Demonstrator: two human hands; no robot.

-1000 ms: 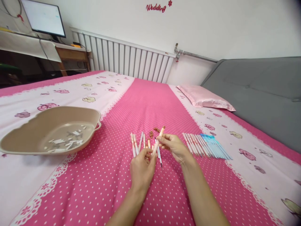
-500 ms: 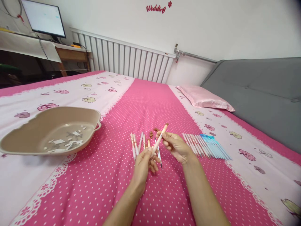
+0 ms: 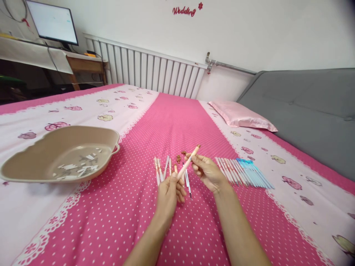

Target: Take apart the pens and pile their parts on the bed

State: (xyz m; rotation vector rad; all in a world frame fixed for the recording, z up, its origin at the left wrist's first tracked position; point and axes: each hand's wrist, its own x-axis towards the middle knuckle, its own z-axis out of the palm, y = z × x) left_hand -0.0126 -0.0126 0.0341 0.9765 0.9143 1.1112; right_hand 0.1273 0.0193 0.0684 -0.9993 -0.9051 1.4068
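Both hands hold one pale pink pen [image 3: 184,168], tilted up to the right, with a brown tip at its upper end. My left hand [image 3: 168,190] is closed around the pen's lower part. Higher up, the fingers of my right hand [image 3: 206,170] pinch the barrel near its peach-coloured end. Behind my left hand lie several pale pen parts [image 3: 157,170], partly covered by it. A thin white refill with a dark tip [image 3: 188,183] rests between the hands. Small brown pieces [image 3: 178,159] lie just beyond the pen.
To the right, a row of pink pens [image 3: 232,171] lies beside a row of blue ones [image 3: 254,173]. A beige basin [image 3: 59,142] with small white and clear pieces stands at left. A pink pillow [image 3: 241,115] is by the grey headboard [image 3: 305,99]. The bed cover [image 3: 177,118] is pink.
Hands and pen have barely moved; my left hand has shifted slightly left and down along the pen. Everything else looks the same.
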